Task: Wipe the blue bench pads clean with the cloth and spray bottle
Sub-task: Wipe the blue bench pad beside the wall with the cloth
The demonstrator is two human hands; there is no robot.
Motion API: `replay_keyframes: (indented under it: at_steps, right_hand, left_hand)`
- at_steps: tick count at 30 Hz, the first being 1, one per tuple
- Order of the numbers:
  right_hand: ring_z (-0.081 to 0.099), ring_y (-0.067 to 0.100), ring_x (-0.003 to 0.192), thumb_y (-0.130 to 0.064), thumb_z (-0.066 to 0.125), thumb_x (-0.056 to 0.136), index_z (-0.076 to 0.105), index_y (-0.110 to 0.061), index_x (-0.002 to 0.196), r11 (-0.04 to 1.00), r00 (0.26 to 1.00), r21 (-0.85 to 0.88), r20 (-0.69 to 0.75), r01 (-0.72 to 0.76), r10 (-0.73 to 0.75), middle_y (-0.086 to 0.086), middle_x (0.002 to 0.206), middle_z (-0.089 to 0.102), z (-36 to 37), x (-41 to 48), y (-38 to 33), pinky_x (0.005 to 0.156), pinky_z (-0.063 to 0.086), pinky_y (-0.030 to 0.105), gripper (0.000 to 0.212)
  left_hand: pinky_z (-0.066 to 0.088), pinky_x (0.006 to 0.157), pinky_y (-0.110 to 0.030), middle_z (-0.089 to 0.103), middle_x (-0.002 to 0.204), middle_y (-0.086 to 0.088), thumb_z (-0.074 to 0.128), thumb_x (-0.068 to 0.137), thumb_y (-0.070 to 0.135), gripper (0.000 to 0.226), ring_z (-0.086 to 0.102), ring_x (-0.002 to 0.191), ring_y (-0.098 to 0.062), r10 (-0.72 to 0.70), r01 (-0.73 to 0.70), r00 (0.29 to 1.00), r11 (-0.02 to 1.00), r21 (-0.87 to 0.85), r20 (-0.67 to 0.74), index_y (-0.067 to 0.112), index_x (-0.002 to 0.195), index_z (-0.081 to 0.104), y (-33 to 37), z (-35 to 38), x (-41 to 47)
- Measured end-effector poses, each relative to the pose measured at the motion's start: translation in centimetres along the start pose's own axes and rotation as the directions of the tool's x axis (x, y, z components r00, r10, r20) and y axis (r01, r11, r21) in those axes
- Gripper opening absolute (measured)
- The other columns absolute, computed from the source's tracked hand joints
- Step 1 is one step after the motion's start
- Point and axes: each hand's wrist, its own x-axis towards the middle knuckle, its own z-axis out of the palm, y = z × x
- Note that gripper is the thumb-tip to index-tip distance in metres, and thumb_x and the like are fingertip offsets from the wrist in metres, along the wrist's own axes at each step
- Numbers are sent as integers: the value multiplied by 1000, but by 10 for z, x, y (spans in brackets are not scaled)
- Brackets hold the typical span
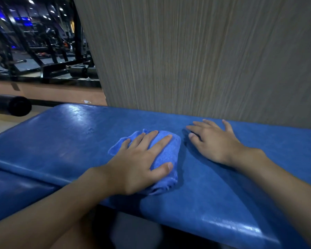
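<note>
Left hand pressed flat on the cloth, which lay lengthwise near-to-far across the pad; right hand rested open, empty.

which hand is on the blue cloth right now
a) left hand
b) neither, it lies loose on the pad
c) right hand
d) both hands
a: the left hand lies flat on the cloth with its fingers spread, while the right hand rests bare on the blue bench pad beside it.

Left hand, right hand: flat, palms down.
</note>
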Motion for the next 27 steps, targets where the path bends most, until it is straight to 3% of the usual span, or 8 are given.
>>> replay_keyframes:
  at_steps: [7,11,13,19,23,27]
  right_hand:
    - [2,10,152,-55,20,101,21,-41,153,996,999,86,41,-22,19,-14,165,9,25,14,1,121,1,53,54]
    - [0,7,151,-57,18,99,19,-43,153,996,999,90,34,-29,26,-17,164,8,27,14,4,121,-1,50,56]
    - [0,7,151,-58,19,98,19,-44,152,995,999,96,32,-30,27,-18,164,9,27,14,2,121,-1,49,56]
    - [3,4,150,-57,25,99,23,-45,152,990,998,132,28,-58,54,-19,163,13,23,11,1,122,-1,44,54]
    - [5,6,150,-58,27,99,25,-45,151,989,998,131,36,-62,58,-18,163,14,22,12,-1,122,0,46,54]
    - [8,8,150,-58,28,99,27,-44,151,989,998,137,38,-57,52,-16,162,17,21,13,0,121,1,47,54]
  left_hand:
    - [11,119,-56,4,166,6,5,67,81,93,5,152,-21,-78,77,997,995,-69,-7,49,154,2,-22,2,101]
    - [11,117,-57,7,164,6,27,93,70,67,10,150,-27,-124,122,992,988,-90,-21,49,153,8,-31,0,156]
    - [12,117,-56,10,162,6,30,95,66,63,13,149,-28,-132,128,990,987,-96,-39,49,152,10,-32,1,164]
    - [3,120,-55,-3,167,5,29,93,71,70,0,153,-23,-97,98,995,990,-103,16,49,154,4,-29,-1,127]
    - [6,120,-55,-4,167,8,10,68,84,90,-1,153,-22,-61,64,997,995,-79,47,53,152,0,-25,-1,72]
    - [7,121,-51,-4,166,9,4,63,84,93,-5,153,-17,-45,48,998,997,-65,38,54,151,-3,-20,-2,18]
